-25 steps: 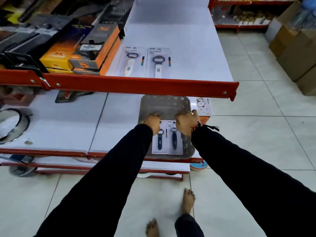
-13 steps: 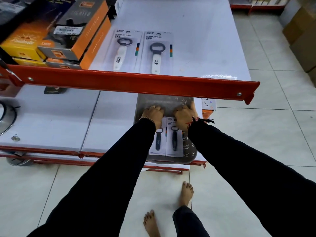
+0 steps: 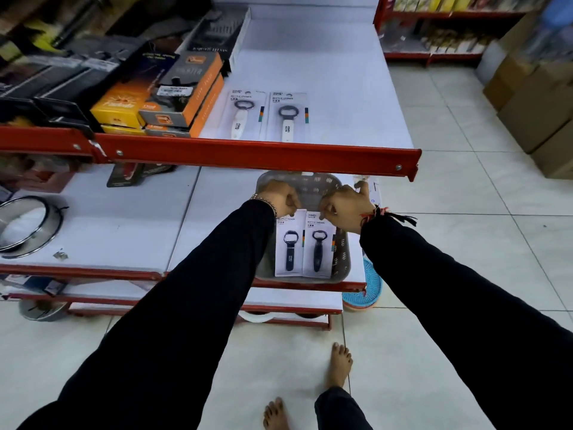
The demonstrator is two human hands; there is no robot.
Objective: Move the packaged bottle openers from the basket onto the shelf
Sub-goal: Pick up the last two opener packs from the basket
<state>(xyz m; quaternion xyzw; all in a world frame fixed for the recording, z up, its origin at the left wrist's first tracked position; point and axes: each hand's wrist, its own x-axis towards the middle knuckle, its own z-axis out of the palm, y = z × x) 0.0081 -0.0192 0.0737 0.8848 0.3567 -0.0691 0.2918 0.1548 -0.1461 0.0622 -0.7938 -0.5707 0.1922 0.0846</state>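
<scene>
From the head camera, a grey plastic basket with holes (image 3: 342, 259) sits on a low white shelf with red edges (image 3: 124, 231). Two white cards with dark bottle openers (image 3: 305, 246) lie side by side in it. The left hand (image 3: 280, 198) pinches the top of the left card. The right hand (image 3: 348, 206) pinches the top of the right card. Two white cards with white-handled bottle openers (image 3: 268, 116) lie flat on the higher white shelf with a red front bar (image 3: 325, 69), beside orange and grey boxes (image 3: 183, 97). The floor has pale shiny tiles (image 3: 465, 212). Brown cardboard boxes (image 3: 539, 113) are stacked at the far right.
</scene>
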